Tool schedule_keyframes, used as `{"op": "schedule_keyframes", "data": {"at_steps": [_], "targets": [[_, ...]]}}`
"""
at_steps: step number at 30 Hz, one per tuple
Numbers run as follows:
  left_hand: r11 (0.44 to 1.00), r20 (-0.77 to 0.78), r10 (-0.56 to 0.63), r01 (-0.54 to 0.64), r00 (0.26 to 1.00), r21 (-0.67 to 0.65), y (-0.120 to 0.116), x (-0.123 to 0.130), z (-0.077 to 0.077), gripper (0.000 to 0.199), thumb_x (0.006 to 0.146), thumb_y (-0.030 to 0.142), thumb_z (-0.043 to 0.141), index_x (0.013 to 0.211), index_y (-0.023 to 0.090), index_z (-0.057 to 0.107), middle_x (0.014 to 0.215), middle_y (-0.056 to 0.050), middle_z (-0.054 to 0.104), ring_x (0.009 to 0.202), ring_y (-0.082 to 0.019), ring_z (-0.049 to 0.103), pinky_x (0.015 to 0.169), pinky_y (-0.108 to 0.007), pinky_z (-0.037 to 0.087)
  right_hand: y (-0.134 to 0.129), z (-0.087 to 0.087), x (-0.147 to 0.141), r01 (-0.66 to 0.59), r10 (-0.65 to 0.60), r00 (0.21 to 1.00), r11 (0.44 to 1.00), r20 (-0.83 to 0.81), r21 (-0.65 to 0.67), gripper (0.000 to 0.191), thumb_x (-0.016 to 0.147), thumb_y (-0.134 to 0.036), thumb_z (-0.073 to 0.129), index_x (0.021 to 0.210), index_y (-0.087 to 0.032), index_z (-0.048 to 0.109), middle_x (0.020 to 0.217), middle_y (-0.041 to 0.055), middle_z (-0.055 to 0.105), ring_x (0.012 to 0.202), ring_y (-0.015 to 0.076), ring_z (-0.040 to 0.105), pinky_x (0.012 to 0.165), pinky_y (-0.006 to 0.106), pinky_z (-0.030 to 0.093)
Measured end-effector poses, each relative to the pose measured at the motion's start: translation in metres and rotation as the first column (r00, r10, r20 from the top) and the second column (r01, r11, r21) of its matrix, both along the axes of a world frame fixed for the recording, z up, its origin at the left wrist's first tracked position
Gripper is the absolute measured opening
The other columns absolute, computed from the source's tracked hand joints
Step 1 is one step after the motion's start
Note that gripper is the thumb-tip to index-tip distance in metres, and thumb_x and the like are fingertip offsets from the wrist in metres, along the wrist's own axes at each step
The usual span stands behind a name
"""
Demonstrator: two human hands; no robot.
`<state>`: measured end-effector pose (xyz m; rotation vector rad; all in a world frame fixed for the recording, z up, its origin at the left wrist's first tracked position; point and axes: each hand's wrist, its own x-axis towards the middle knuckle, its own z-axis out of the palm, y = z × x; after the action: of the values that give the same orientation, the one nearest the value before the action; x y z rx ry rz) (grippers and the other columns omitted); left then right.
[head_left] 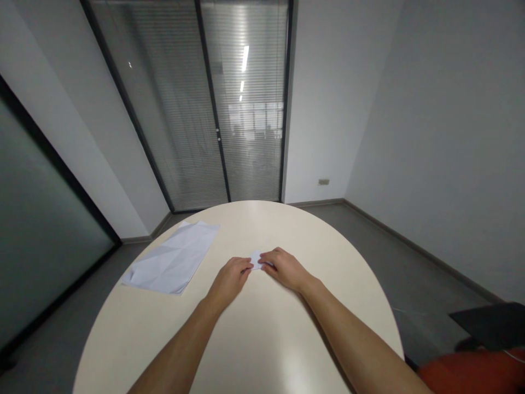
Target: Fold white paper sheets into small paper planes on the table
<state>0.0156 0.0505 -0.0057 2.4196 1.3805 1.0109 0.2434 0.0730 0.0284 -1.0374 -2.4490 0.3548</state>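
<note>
A small folded piece of white paper (256, 260) lies between my two hands near the middle of the round cream table (254, 328). My left hand (232, 278) pinches its left edge with thumb and fingertips. From the right, my right hand (284, 266) grips the other side, its fingers bent over the paper and covering part of it. Creased white sheets (174, 260) lie flat on the table to the left of my left hand.
Behind the table stands a glass door (250, 153) with blinds. A red chair seat (471, 372) and a dark flat object (492, 325) are at the lower right, beyond the table's edge. Grey walls surround the corner.
</note>
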Motion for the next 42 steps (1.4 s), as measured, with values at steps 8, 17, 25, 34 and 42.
{"op": "schedule_keyframes", "data": {"at_steps": [8,17,25,34,42], "targets": [[1.0,-0.015,0.008,-0.008,1.0,-0.021,-0.002,0.001,0.005,0.021,0.092,0.013,0.059,0.105,0.021,0.074,0.114,-0.006,0.075,0.108,-0.021,0.067,0.101,-0.039,0.053,0.0,-0.001,0.0,0.045,-0.045,0.999,0.999,-0.02,-0.024,0.026,0.095,-0.028,0.058,0.114,-0.022,0.075,0.113,0.0068,0.076,0.108,0.0246,0.064,0.096,0.034,0.046],[0.998,-0.004,0.04,-0.04,0.999,-0.057,-0.004,0.001,0.007,0.024,0.094,0.016,0.055,0.113,0.019,0.07,0.113,-0.007,0.074,0.107,-0.022,0.067,0.1,-0.039,0.052,-0.002,0.0,-0.001,0.062,-0.062,0.998,0.998,-0.005,-0.024,0.028,0.096,-0.03,0.057,0.116,-0.02,0.073,0.111,0.0068,0.076,0.105,0.0245,0.064,0.091,0.034,0.046],[0.996,0.028,0.077,-0.075,0.997,-0.052,-0.002,0.0,0.003,0.031,0.092,0.017,0.055,0.122,0.021,0.064,0.119,-0.007,0.072,0.109,-0.022,0.067,0.099,-0.039,0.053,-0.007,0.008,-0.002,0.075,-0.074,0.997,0.996,0.012,-0.041,0.03,0.098,-0.031,0.053,0.121,-0.021,0.071,0.114,0.008,0.075,0.104,0.0232,0.065,0.09,0.032,0.047],[0.978,0.005,0.209,-0.209,0.978,-0.019,-0.006,0.002,0.009,0.029,0.093,0.022,0.056,0.122,0.019,0.062,0.121,-0.009,0.07,0.114,-0.024,0.064,0.102,-0.04,0.051,-0.006,0.006,-0.004,0.075,-0.075,0.997,0.997,-0.008,-0.032,0.031,0.1,-0.032,0.051,0.121,-0.021,0.071,0.115,0.0079,0.075,0.105,0.0233,0.065,0.091,0.033,0.047],[0.922,-0.074,0.38,-0.384,0.922,-0.049,-0.005,0.0,0.009,0.046,0.093,0.039,0.061,0.134,0.018,0.055,0.11,-0.012,0.072,0.101,-0.028,0.068,0.089,-0.039,0.052,-0.007,0.007,-0.004,0.108,-0.11,0.993,0.993,-0.048,-0.049,0.035,0.101,-0.035,0.048,0.123,-0.021,0.071,0.119,0.009,0.074,0.107,0.0234,0.066,0.093,0.033,0.049]]}}
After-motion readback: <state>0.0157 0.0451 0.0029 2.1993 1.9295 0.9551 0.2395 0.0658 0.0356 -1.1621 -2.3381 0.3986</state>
